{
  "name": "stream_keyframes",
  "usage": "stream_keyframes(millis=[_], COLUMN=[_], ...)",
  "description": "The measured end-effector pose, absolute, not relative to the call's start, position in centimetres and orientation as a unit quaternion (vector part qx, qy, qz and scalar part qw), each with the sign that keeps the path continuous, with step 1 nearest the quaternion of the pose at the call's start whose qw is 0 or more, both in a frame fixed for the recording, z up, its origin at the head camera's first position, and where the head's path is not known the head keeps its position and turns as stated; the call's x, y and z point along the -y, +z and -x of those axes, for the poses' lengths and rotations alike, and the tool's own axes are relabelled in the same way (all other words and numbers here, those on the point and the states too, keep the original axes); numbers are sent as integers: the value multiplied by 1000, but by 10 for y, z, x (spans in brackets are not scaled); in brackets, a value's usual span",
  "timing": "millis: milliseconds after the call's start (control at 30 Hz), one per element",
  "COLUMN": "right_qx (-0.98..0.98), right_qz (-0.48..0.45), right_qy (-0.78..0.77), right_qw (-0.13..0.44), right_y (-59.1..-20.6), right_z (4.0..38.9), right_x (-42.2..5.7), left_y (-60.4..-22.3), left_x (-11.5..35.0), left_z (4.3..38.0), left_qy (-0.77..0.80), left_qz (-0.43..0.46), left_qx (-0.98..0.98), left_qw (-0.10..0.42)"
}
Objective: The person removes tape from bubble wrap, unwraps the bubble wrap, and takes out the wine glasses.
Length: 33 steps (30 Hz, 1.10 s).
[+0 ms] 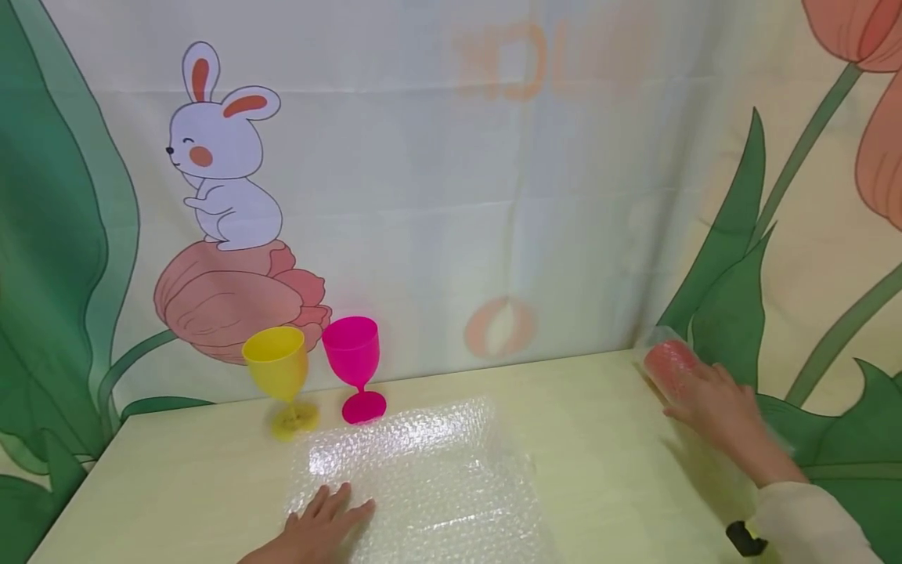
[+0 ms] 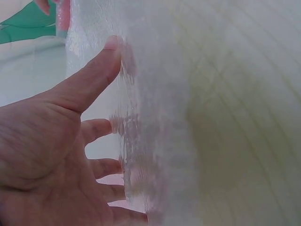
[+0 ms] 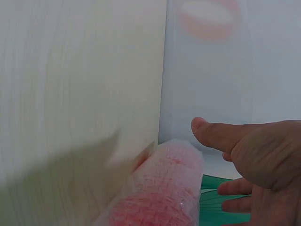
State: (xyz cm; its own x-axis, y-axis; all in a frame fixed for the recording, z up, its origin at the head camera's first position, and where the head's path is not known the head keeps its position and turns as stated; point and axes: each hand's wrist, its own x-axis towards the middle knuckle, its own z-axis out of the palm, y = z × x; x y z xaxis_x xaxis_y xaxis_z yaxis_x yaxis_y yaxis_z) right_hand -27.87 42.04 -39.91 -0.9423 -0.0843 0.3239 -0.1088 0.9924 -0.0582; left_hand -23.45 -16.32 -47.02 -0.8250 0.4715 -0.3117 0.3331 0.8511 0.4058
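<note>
Behind a pale yellow table (image 1: 599,439) hangs a printed cloth (image 1: 423,196) showing 1 white rabbit (image 1: 236,204) seated on a pink tulip (image 1: 211,301), with green leaves (image 1: 49,196) left and right.

Two unwrapped goblets (image 1: 276,368) (image 1: 352,356), one bubble-wrap sheet (image 1: 437,478), one bubble-wrapped red bundle (image 1: 669,366) and two hands (image 1: 315,529) (image 1: 717,406) are seen.
</note>
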Motion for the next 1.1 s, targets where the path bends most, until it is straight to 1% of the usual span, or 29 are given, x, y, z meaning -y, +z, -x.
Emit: stream_keyframes(millis=[100,200,433,500,600,733,833,900,1100], right_qx=[985,986,990,991,990,990,989,989,990], right_qz=[-57,-56,-39,-36,-37,-35,-35,-35,-20], right_qy=[34,30,23,24,29,41,46,47,65], right_qw=[160,156,133,130,132,133,134,133,126], right_y=[-397,-396,-396,-396,-397,-401,-405,-407,-411], right_z=[280,282,287,289,292,295,299,303,308], right_x=[-425,-428,-434,-436,-439,-443,-447,-448,-448], left_y=[-461,-464,-512,-520,-510,-470,-452,-451,-467], left_x=[160,163,180,182,177,162,156,156,164], left_z=[231,232,255,259,255,235,225,225,232], left_qy=[163,169,183,184,177,165,163,166,181], left_qz=[-217,-222,-232,-232,-228,-213,-206,-210,-225], left_qx=[-940,-939,-937,-938,-939,-942,-943,-942,-938], left_qw=[206,202,186,182,185,200,205,201,193])
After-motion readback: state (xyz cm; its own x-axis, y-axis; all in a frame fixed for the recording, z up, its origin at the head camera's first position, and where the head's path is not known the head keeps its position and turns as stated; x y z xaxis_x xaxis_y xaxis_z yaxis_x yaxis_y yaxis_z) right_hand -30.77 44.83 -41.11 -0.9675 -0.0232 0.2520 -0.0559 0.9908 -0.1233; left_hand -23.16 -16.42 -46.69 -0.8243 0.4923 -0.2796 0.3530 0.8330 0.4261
